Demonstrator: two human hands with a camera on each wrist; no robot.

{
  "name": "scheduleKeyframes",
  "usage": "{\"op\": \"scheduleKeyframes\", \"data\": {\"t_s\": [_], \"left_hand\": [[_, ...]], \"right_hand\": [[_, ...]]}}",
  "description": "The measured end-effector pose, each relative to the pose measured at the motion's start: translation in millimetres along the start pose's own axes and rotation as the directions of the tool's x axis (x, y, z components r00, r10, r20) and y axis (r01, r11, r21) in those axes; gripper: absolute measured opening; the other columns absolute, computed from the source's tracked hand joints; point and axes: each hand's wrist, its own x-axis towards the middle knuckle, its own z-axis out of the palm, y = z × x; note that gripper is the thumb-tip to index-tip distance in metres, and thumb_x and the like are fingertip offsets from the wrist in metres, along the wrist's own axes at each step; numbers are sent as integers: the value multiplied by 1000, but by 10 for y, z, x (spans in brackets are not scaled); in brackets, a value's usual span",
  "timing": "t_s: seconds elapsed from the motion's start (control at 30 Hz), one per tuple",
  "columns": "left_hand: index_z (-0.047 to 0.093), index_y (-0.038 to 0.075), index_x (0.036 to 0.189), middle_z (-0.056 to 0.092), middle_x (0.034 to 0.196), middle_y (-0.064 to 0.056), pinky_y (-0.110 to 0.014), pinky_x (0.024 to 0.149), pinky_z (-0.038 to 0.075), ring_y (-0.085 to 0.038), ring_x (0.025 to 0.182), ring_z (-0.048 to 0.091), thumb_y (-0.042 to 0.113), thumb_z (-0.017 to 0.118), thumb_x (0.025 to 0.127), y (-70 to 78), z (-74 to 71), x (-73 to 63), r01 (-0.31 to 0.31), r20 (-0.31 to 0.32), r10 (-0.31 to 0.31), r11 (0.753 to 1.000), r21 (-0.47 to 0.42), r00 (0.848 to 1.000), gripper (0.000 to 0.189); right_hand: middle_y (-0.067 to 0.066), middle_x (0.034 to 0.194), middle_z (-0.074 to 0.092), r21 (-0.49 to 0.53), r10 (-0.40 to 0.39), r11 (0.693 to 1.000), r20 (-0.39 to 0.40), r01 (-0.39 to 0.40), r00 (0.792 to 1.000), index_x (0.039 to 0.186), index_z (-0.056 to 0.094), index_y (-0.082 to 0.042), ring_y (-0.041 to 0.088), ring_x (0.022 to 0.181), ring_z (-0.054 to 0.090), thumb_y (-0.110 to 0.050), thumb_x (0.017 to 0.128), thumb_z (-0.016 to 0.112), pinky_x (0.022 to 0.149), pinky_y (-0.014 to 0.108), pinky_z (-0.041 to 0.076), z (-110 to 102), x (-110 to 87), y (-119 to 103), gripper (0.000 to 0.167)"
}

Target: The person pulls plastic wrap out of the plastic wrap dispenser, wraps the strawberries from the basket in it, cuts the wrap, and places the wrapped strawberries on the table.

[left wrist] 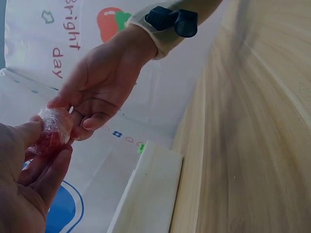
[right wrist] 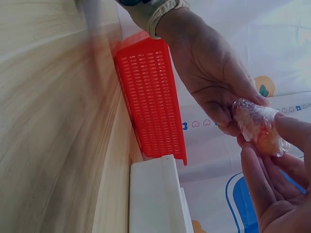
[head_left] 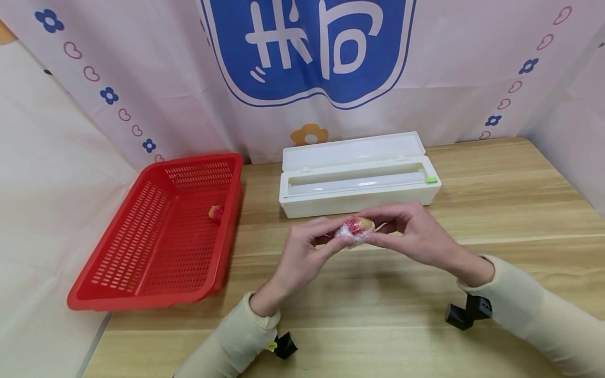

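A small red-and-yellow, fruit-like piece in crinkled cling film is held above the table, in front of the white box. My left hand pinches its left end between thumb and fingers. From the other side my right hand pinches it as well. In the right wrist view the film on the wrapped piece looks bunched toward the left hand's end. The left wrist view shows the wrapped piece between both sets of fingertips, which partly cover it.
Behind the hands stands a white cling film box, lid raised, with a roll inside. To the left is a red slotted basket holding another red-and-yellow piece. A printed curtain hangs behind the wooden table.
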Motion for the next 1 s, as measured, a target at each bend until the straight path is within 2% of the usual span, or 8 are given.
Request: {"op": "scheduleKeyframes", "data": {"t_s": [0.23,0.4,0.57,0.67,0.73,0.87,1.0], "left_hand": [[67,0,124,72,105,-15,-25,78,61,-12,93,66,4,75,86,-7,-1,-8,-17,29,18,999,-39,999,40],[69,1,121,73,99,-13,-23,74,60,-14,87,68,7,76,85,1,11,-12,-75,5,74,996,45,997,37],[70,1,120,74,101,-12,-18,76,59,-17,87,70,8,77,84,26,35,-26,-152,13,151,979,136,988,37],[71,0,119,74,99,-12,-17,77,58,-17,87,70,8,77,83,19,41,-41,-171,15,170,972,164,985,37],[71,0,118,74,98,-12,-17,77,58,-17,87,70,8,78,83,11,40,-47,-174,13,174,970,171,985,36],[71,1,117,74,100,-12,-18,78,58,-17,88,70,9,77,84,7,48,-42,-143,6,144,976,162,990,35],[70,2,119,73,105,-13,-20,80,59,-17,92,69,9,76,85,25,69,-25,-75,12,74,993,90,997,35]], "right_hand": [[10,110,73,46,21,999,16,-21,1000,122,69,-6,12,87,69,-8,89,71,71,26,61,-6,-9,-20,33],[10,113,72,73,36,997,5,-36,999,120,68,-6,13,95,70,-7,86,75,78,28,61,15,-28,-56,35],[8,105,72,67,63,996,-57,-59,996,111,70,-8,15,87,69,-12,87,76,74,29,61,88,-50,-91,25],[6,103,72,50,71,996,-74,-67,995,109,71,-10,15,85,70,-14,87,76,72,28,62,112,-61,-100,23],[5,105,72,43,69,997,-57,-66,996,111,71,-11,15,88,70,-15,87,76,74,28,61,96,-68,-93,25],[4,110,72,23,53,998,4,-54,999,118,69,-12,13,94,70,-14,85,78,78,28,61,18,-79,-69,34],[6,111,72,1,40,999,16,-40,999,119,68,-10,13,93,70,-12,85,78,77,28,61,-29,-93,-60,36]]}}
